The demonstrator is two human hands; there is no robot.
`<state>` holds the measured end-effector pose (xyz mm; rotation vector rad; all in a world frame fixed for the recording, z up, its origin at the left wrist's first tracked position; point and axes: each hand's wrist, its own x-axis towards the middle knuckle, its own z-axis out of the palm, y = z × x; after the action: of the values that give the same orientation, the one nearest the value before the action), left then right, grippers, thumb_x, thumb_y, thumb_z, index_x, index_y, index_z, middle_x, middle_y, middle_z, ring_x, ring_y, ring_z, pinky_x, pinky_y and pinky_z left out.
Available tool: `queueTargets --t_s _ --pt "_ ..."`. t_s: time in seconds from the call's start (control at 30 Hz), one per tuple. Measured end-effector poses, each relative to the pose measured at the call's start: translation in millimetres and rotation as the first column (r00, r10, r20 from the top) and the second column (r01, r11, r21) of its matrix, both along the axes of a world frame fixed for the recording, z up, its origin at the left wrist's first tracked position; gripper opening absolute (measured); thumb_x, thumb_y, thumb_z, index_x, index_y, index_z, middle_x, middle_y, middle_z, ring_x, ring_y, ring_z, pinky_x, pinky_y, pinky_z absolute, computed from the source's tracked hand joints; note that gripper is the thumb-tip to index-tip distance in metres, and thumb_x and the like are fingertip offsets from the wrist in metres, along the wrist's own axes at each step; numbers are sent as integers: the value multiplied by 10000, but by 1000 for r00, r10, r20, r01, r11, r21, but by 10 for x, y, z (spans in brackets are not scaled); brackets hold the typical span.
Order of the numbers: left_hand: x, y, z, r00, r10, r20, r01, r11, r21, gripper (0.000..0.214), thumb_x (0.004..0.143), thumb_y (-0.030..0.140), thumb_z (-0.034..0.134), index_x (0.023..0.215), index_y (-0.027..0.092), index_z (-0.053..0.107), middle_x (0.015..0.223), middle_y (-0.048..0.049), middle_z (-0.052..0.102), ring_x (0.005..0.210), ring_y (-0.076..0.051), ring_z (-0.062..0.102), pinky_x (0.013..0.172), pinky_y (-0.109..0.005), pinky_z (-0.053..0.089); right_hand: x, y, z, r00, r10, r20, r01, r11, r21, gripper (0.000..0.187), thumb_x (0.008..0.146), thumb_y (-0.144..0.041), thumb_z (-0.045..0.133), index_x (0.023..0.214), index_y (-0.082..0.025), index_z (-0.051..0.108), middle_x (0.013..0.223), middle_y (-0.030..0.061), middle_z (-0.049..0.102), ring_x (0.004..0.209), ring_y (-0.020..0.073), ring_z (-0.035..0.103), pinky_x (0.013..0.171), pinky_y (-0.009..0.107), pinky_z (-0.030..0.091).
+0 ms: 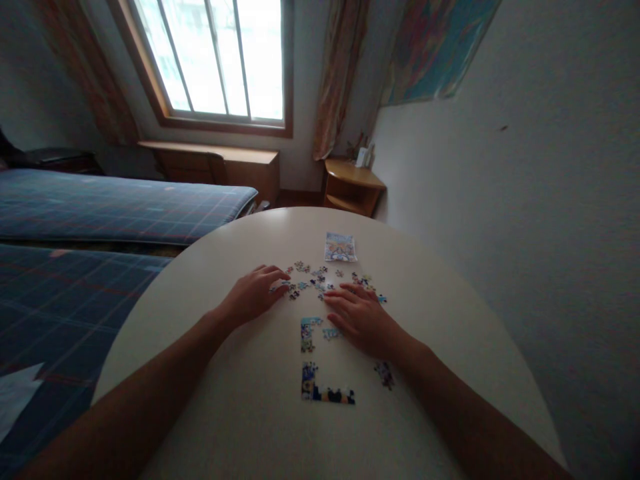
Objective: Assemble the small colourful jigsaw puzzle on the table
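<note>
1. Puzzle pieces were being looked through, it seemed: the loose pieces (302, 285) were spread on the far middle of the white table (240, 413), with a hand at each side of them.
2. The left hand (256, 293) was held at the left side of the loose pieces. Its thumb and fingers were kept apart, and nothing was seen pinched between them.
3. The right hand (361, 321) was laid out palm down, with its fingers spread wide over the right part of the loose pieces. No piece was seen gripped.
4. Two joined bits were set nearer, in the middle: a far corner (307, 339) and, with a gap between, a near corner (309, 388). A small blue bit (330, 334) was seen just right of the far corner, near the right thumb.
5. For the next move, one piece would need to be picked out, pinched by its edges and turned to match. The joined bits should not be bumped.
6. Some pieces were hidden by the right hand, so it could not be told what lay under it.
7. A dark clump (384, 375) was partly covered by the right wrist. The pictures on the pieces and on the packet (341, 247) at the far side were too small and dim to be made out.
</note>
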<state>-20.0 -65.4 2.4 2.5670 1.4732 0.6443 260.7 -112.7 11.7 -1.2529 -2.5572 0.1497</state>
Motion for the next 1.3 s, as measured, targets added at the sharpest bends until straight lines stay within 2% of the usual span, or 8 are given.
queueTargets --t_s 0.17,0.4,0.6,0.8,1.03,1.3 --pt "165 -40 -95 989 -145 -32 146 988 41 331 966 368 491 1240 252 636 1314 -41 622 1210 -231 538 1057 -423 432 -6 -4 28 999 39 17 -38 999 -22 452 999 -474 406 1357 -247 562 1409 61 564 1375 288 388 1109 517 295" --pt "169 -55 -59 985 -167 -42 168 985 25 255 959 357 508 1102 259 695 1229 -18 670 1159 -212 575 1040 -403 439 30 -14 83 1000 18 -15 -19 999 -32 393 995 -482 421 1221 -267 660 1301 39 648 1362 287 402 1094 517 287" --pt "25 -18 -24 995 -103 -7 103 995 18 213 919 367 571 1055 259 694 1142 -35 692 1104 -218 596 972 -376 477 124 14 39 996 -81 -21 81 997 1 364 993 -408 447 1261 -249 636 1323 71 628 1336 263 444 1083 493 325" --pt "-27 13 -10 999 -25 -35 26 1000 18 220 937 394 542 1006 255 697 1074 -31 711 1038 -218 617 924 -366 492 233 97 5 989 -148 -30 147 989 -32 330 979 -368 471 1212 -248 671 1302 70 643 1310 259 470 1070 491 346" --pt "-21 -17 58 993 90 -74 -91 996 -3 192 923 330 526 975 265 698 1032 -22 715 989 -218 634 827 -328 512 235 107 25 982 -180 -55 178 983 -36 319 960 -318 501 1226 -230 654 1296 73 643 1280 237 493 1069 468 352" --pt "-44 -30 103 981 183 -60 -185 982 -43 204 911 340 537 997 249 698 1049 -41 704 974 -237 640 830 -361 508 225 127 1 976 -196 -92 195 981 -19 264 953 -304 507 1123 -244 701 1263 74 659 1240 246 523 1032 475 366"
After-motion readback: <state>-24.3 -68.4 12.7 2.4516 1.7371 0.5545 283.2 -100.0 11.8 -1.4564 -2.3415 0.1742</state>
